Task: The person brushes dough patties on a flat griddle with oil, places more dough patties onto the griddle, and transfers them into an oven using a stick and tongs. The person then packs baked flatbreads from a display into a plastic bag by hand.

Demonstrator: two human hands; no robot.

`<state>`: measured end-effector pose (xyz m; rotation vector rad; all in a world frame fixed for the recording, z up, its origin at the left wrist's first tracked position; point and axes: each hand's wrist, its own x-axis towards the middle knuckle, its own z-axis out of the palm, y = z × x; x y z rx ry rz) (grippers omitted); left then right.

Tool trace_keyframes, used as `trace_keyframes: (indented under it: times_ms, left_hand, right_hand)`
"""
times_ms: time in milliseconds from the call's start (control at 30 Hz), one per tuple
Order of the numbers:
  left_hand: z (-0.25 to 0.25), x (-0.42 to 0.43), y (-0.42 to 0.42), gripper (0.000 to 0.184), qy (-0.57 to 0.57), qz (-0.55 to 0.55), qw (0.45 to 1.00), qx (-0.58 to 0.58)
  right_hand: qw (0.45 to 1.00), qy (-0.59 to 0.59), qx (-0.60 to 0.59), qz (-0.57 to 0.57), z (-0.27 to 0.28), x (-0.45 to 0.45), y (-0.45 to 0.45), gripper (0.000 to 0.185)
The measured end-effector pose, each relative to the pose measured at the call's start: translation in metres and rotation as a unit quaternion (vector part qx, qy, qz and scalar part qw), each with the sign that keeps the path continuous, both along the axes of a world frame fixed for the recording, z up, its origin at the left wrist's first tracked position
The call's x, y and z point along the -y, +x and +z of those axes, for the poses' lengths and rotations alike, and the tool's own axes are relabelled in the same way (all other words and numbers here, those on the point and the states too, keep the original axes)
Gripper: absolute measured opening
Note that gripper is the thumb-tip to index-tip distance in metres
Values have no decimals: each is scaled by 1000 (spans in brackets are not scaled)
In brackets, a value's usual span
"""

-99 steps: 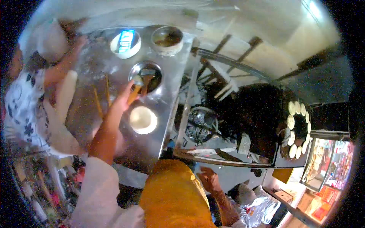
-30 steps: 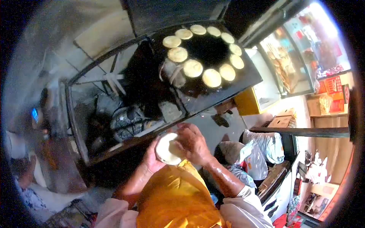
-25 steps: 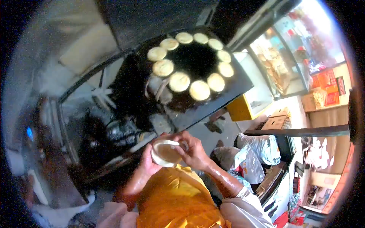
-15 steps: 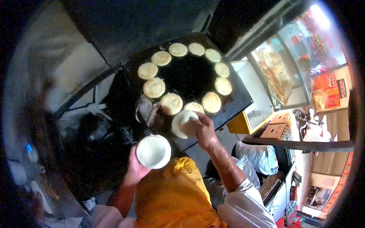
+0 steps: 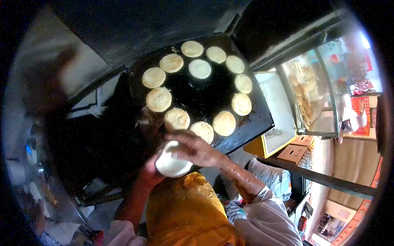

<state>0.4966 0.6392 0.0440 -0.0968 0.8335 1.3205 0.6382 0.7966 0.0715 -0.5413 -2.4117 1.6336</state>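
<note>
My left hand (image 5: 153, 169) is closed under a pale, uncooked dough round (image 5: 174, 166), holding it above my lap; whether more rounds lie beneath it cannot be seen. My right hand (image 5: 199, 151) reaches across to the same round, its thumb on the dough's face and its fingers over the upper edge. Beyond the hands, flatbreads (image 5: 159, 99) with light brown patches lie in a ring on a dark griddle (image 5: 246, 121). Inside that ring, toward the far side, sits one whiter dough round (image 5: 200, 69).
Right of the griddle stands a yellow-edged white bin (image 5: 281, 115). A glass case (image 5: 305, 92) with breads is behind it. Cardboard boxes (image 5: 293, 152) and a plastic-wrapped bundle (image 5: 271, 177) are lower right. At far left, a blurred dark shape hides part of the wall.
The dough round that was in my right hand is gone from it, and a white round now lies inside the ring. My right hand has moved left onto the left hand's dough.
</note>
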Motion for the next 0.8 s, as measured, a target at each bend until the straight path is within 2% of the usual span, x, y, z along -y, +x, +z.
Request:
trace_keyframes:
  times_ms: [33, 67, 100, 133, 167, 200, 233, 300, 333, 367, 433, 467, 500, 533, 600, 633, 667, 700, 733, 767, 800]
  left_hand:
    - [-22, -1, 1, 45, 10, 1, 994, 108]
    - [-19, -3, 3, 46, 20, -14, 998, 59]
    - [-10, -7, 7, 46, 29, -28, 999, 10]
    - [-9, -8, 9, 46, 28, -26, 999, 11]
    - [-8, -7, 11, 48, 144, -35, 987, -65]
    - [-9, -6, 11, 49, 200, -40, 973, -104]
    - [-10, -4, 10, 50, 255, -40, 956, -141]
    - [-23, 0, 5, 52, 56, -14, 997, 55]
    - [-27, 3, -1, 54, 22, -49, 998, 40]
    - [-30, 6, -1, 54, 19, -46, 998, 41]
    - [-21, 7, -3, 56, 24, 30, 999, 30]
    - [-15, 6, -8, 59, -39, 34, 996, 67]
    - [-13, 7, -10, 59, -41, 33, 996, 67]
    - [-12, 8, -13, 57, -50, 50, 993, 95]
    - [-10, 8, -14, 55, -58, 69, 988, 126]
    - [-10, 10, -11, 55, 21, 46, 998, -29]
    - [-12, 8, -11, 55, 64, 28, 992, -105]
    - [-14, 7, -10, 55, 103, 16, 978, -182]
    - [-23, -1, -12, 51, 35, 20, 998, -44]
    - [-28, -7, -12, 49, -37, 23, 995, 93]
    - [-23, -12, -10, 49, -42, 20, 993, 104]
  right_hand:
    - [997, 42, 26, 54, 8, 0, 0, 53]
    - [998, 39, 7, 42, 9, -1, 0, 45]
    - [998, 38, 7, 43, 3, -3, 2, 45]
    - [999, 28, -8, 30, -6, -5, 7, 42]
    - [999, 19, -24, 17, -12, -7, 9, 39]
    - [996, -92, -10, -11, 2, -6, 8, 26]
    - [996, -93, -9, -8, 14, -8, 6, 26]
    - [972, -218, -6, -93, 29, -20, 0, 18]
    - [941, -305, -30, -146, 26, -29, -3, 19]
    - [952, -239, -59, -184, 17, -43, -6, 18]
    - [901, -310, -37, -301, -2, -75, -19, 25]
    - [917, -233, -78, -315, -27, -90, -23, 28]
    - [924, -154, -119, -328, -51, -99, -21, 31]
    - [945, -77, -45, -315, -57, -95, -17, 32]
    - [973, 46, 67, -217, -48, -73, 1, 33]
    - [978, -15, 102, -183, -33, -54, 1, 41]
    - [976, -72, 140, -150, -18, -34, 0, 53]
    - [976, -116, 133, -130, -20, -18, 3, 53]
    - [974, -181, 81, -110, -22, -5, 3, 47]
    - [991, -91, 37, -97, -34, 5, 6, 40]
    - [990, -106, 43, -81, -21, 5, 3, 39]
